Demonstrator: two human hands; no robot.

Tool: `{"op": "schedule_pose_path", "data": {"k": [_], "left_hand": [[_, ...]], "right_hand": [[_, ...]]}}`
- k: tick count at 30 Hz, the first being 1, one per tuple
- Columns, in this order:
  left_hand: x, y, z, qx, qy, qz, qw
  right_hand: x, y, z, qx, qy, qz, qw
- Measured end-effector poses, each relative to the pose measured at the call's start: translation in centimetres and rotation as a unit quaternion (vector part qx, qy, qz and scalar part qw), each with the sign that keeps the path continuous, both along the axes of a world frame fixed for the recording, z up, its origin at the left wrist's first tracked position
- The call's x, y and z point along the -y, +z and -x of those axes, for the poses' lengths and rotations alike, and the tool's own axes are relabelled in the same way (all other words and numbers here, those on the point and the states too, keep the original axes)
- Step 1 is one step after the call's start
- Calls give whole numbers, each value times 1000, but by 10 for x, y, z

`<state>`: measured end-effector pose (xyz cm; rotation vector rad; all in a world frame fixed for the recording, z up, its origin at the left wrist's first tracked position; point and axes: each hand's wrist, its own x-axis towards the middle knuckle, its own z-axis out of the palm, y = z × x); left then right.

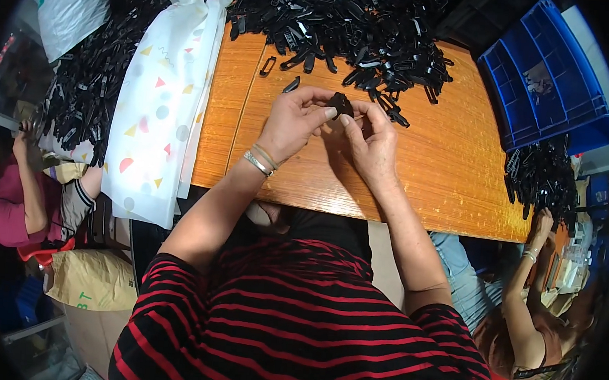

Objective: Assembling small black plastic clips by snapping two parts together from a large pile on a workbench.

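Above the wooden table (433, 164), my left hand (289, 124) and my right hand (374, 147) come together, thumbs and fingers pinching a small black plastic piece (340, 105) between them. Its exact kind is too dark and too covered by fingers to tell. Beyond my fingertips spreads a big heap of black plastic clip-like parts (358, 35). A few lie loose at its near edge, among them a small black rectangular frame (268, 66) and a short dark piece (291, 84) close to my left hand.
A white plastic sheet with coloured shapes (151, 116) hangs over the table's left edge. At the right stands a tilted blue divided bin (552, 87). More black parts (542, 178) lie below it. Co-workers sit on both sides; a brown paper sack (93, 279) is at lower left.
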<state>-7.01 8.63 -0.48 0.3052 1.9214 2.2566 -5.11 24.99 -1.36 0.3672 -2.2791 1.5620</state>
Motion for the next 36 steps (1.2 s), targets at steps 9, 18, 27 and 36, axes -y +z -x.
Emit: {"op": "schedule_pose_path", "data": {"k": [9, 18, 27, 36], "left_hand": [[1, -1, -18, 19, 14, 3, 1000], [-4, -28, -27, -51, 22, -60, 997], [34, -18, -15, 51, 23, -28, 998], [54, -4, 92, -211, 226, 447, 839]], "right_hand": [[-1, 2, -10, -27, 9, -64, 998], [26, -4, -28, -42, -34, -103, 993], [52, -15, 0, 1, 104, -76, 992], [63, -28, 81, -152, 49, -301, 940]]}}
